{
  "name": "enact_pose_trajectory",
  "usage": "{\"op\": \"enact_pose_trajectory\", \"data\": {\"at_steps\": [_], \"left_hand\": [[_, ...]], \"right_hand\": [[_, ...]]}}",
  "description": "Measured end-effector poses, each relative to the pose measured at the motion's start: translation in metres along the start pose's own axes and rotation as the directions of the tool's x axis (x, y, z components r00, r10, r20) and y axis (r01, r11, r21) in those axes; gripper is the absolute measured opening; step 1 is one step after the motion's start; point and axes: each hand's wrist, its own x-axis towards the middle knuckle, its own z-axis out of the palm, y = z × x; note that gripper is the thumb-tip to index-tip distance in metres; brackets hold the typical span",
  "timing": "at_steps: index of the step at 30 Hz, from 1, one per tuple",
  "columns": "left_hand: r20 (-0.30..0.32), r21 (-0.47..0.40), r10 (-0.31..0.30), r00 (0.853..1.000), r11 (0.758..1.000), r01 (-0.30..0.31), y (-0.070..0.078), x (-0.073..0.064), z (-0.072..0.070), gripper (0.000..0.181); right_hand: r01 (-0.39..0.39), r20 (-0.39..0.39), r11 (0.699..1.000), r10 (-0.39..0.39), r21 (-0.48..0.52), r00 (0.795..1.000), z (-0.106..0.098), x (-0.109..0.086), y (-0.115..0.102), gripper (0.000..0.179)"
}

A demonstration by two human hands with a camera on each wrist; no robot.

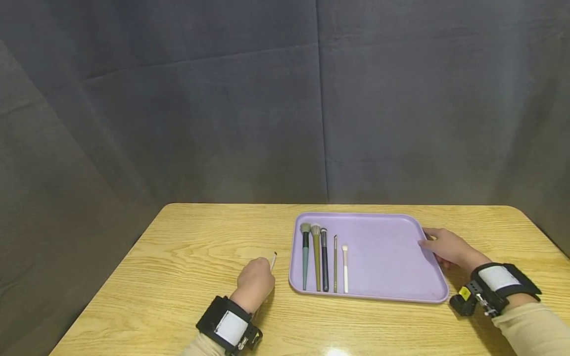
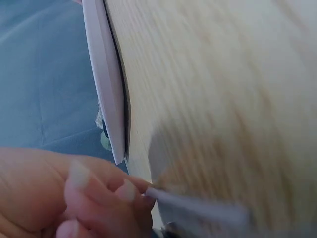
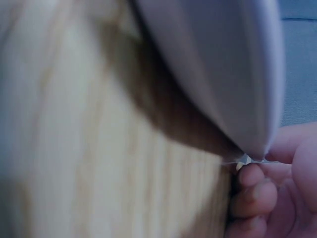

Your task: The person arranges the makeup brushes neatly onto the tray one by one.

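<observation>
In the head view my left hand (image 1: 255,279) is over the table left of the lilac tray. It pinches a slim makeup brush (image 1: 273,261), its small dark tip pointing up and away; the pale handle (image 2: 200,206) shows blurred in the left wrist view. My right hand (image 1: 451,248) grips the right rim of the tray (image 1: 387,257), thumb on top and fingers curled beneath. Side by side at the tray's left lie a teal-handled brush (image 1: 305,259), an olive brush (image 1: 316,257), a black brush (image 1: 324,262), a thin olive brush (image 1: 335,267) and a white brush (image 1: 345,269).
The wooden table (image 1: 187,257) has rounded far corners. Behind it hangs a dark grey cloth (image 1: 245,123). Straps with small cameras sit on both wrists, the right one (image 1: 500,284) close to the tray's near right corner.
</observation>
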Motion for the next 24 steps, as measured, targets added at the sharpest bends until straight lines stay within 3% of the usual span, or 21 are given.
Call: {"op": "enact_pose_trajectory", "data": {"at_steps": [8,14,19,24], "left_hand": [[0.029,-0.042,0.01,1.0,0.999,-0.008,-0.0058,-0.0039,0.003,0.025],[0.015,-0.147,0.048,0.999,0.988,-0.046,-0.0068,-0.0049,0.0033,0.027],[0.014,-0.234,0.071,0.997,0.97,-0.066,-0.0046,-0.0069,0.0014,0.043],[0.036,-0.338,0.057,0.998,0.94,-0.041,0.0002,-0.0086,-0.0009,0.027]], "right_hand": [[0.002,-0.006,1.0,-0.002,-0.002,1.0,0.001,0.002,0.0016,0.064],[0.011,-0.017,1.0,-0.011,-0.014,1.0,0.0021,0.0031,0.0046,0.064],[0.01,-0.016,1.0,-0.011,-0.009,1.0,0.0017,0.0021,0.0049,0.064],[0.001,-0.011,1.0,-0.001,-0.009,1.0,0.0015,0.0019,0.0041,0.064]]}}
